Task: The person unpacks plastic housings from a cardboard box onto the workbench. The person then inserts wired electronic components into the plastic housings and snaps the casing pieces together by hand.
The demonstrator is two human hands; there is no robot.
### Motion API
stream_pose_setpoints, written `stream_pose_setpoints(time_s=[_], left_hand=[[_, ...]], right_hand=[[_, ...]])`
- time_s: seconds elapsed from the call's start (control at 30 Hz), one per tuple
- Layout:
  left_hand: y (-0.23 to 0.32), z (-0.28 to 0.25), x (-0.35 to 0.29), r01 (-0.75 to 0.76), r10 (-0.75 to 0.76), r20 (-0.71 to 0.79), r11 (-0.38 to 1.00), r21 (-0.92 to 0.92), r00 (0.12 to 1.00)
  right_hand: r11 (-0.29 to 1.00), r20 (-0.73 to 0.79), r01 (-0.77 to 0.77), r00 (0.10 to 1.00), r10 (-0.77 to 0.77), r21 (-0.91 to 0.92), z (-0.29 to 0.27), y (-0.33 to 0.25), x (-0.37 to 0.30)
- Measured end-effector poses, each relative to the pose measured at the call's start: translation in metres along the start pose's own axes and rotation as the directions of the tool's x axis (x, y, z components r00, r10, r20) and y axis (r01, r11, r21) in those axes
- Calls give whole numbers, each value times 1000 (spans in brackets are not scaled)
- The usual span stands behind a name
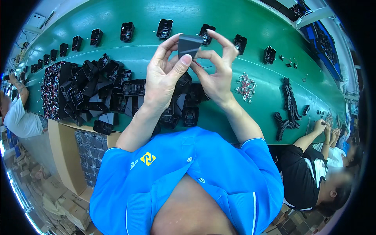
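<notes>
My left hand point(166, 74) grips a black wedge-shaped plastic housing point(189, 46) above the bench, its thumb on the side facing me. My right hand point(217, 72) is at the housing's right lower edge. Its index finger is raised, while thumb and another finger pinch close to a thin dark wire point(204, 65) that shows there. The inside of the housing faces away from me. Under and left of my hands lies a heap of similar black housings point(96, 88), some showing their open insides.
Single black housings stand spaced along the green bench point(219, 23). Small parts with red wires point(246, 87) lie in a pile to the right, near black strips of parts point(289, 102). A box of wired parts point(51, 90) is at left. Co-workers point(309, 168) sit on both sides.
</notes>
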State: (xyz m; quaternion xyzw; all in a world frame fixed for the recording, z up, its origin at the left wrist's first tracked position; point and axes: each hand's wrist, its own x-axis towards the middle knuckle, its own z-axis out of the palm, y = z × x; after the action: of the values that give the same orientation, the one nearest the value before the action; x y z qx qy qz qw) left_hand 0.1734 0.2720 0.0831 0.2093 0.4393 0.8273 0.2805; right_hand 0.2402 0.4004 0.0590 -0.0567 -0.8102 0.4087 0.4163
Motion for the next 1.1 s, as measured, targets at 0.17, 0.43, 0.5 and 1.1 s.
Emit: stream_pose_setpoints(time_s=[0.17,0.43,0.5,1.1], left_hand=[[3,5,-5,-117,93,122,972,203,988],[1,7,-12,-13,1,94,991,135,996],[-3,4,-9,69,-70,10,994,83,997],[10,-30,2,-360,-222,445,337,870,868]], right_hand=[[930,-2,278,958,-287,-242,-12,7,2],[982,-105,185,976,-188,-40,-4,15,-12],[972,-25,195,980,-200,-132,-9,8,-8],[249,61,-102,818,571,-963,-307,165,19]])
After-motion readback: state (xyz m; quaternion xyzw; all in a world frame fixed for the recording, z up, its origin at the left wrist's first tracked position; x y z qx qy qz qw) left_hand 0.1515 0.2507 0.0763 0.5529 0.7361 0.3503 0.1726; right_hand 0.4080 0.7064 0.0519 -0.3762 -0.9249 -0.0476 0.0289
